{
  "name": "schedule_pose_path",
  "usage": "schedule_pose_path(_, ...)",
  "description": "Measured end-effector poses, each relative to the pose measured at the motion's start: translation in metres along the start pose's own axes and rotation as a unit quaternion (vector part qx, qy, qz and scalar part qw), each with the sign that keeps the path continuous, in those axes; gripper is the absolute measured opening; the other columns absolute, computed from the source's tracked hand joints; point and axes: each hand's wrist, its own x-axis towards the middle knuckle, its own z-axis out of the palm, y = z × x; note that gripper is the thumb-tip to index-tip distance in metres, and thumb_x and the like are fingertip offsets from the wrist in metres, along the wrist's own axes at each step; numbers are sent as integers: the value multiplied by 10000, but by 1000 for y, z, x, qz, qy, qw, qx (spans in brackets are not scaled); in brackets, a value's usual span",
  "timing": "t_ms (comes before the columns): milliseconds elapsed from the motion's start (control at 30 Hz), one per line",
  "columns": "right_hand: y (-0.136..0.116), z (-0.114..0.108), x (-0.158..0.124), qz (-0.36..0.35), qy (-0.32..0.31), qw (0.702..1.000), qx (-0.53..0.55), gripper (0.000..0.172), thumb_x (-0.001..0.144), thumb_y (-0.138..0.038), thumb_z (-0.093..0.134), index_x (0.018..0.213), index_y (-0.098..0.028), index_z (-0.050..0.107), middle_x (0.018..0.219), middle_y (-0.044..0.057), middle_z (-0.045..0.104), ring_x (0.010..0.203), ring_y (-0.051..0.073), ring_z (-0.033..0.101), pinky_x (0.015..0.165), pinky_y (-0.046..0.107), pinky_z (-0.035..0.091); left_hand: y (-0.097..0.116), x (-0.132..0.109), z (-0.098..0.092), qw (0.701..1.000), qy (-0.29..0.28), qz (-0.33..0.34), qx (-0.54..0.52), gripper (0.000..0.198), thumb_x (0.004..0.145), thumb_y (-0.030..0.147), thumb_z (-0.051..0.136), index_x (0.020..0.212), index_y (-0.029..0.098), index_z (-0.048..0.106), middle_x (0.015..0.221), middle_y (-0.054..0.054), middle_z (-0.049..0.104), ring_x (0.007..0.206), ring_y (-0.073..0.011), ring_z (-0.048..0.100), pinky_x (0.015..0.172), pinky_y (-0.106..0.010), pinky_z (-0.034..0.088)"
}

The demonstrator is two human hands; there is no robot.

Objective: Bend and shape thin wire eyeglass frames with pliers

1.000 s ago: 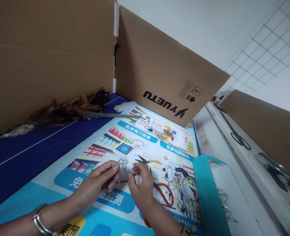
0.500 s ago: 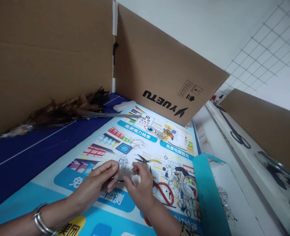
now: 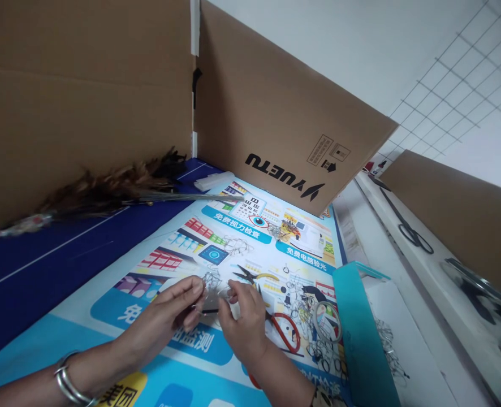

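My left hand (image 3: pixel 172 308) is closed in a pinch, thumb against forefinger. Close beside it, my right hand (image 3: pixel 246 328) has its fingers curled together in a pinch. A thin wire (image 3: pixel 210 311), partly blurred, runs across the small gap between them; its ends are hidden by the fingers. Just beyond the hands lies a small tangle of wire (image 3: pixel 212 278). Pliers with yellow handles (image 3: pixel 267 276) rest past my right hand. A tool with red handles (image 3: pixel 290 333) lies to its right, its front end partly covered by that hand.
Many loose wire loops (image 3: pixel 303 308) and a round ring coil (image 3: pixel 327 322) lie at right, beside a teal box (image 3: pixel 363 333). Brown feathers on long stems (image 3: pixel 119 189) lie at left. Cardboard panels (image 3: pixel 284 107) wall the far side. Black scissors (image 3: pixel 414 237) are far right.
The blurred, fan-like patch between my hands has faded, and a thin dark line shows there now. Both hands keep nearly the same place; the view has shifted slightly.
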Motion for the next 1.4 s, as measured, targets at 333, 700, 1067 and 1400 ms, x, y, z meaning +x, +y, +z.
schedule_pose_path(333,-2,-4,2,94,-1,987,127,245,888,-225,476,1084,-194,618,969,93,668,882,203,625,761,335,519,2,2,0,999,4,-14,-46,264,898,401,521,739,195,476,552,50,416,485,-96,296,475,-221,274)
schedule_pose_path(700,-4,-3,12,377,-83,757,527,229,821,-333,554,992,-183,584,602,-32,581,435,83,495,476,203,399,2,3,-1,999,10,-17,-26,250,891,391,538,749,189,495,577,49,405,511,-94,281,484,-203,277)
schedule_pose_path(1067,-5,-13,8,119,17,974,189,181,871,-183,458,995,-192,589,960,78,602,881,185,586,734,311,508,4,4,1,1000,24,9,-16,251,871,395,563,739,193,496,576,55,420,478,-83,290,461,-197,272)
schedule_pose_path(1400,-10,-8,5,8,-54,997,57,481,737,-147,563,1209,-201,485,1173,117,509,1124,252,485,959,439,442,-3,3,0,1000,7,5,17,259,874,425,547,762,195,506,591,48,458,471,-83,340,457,-211,247)
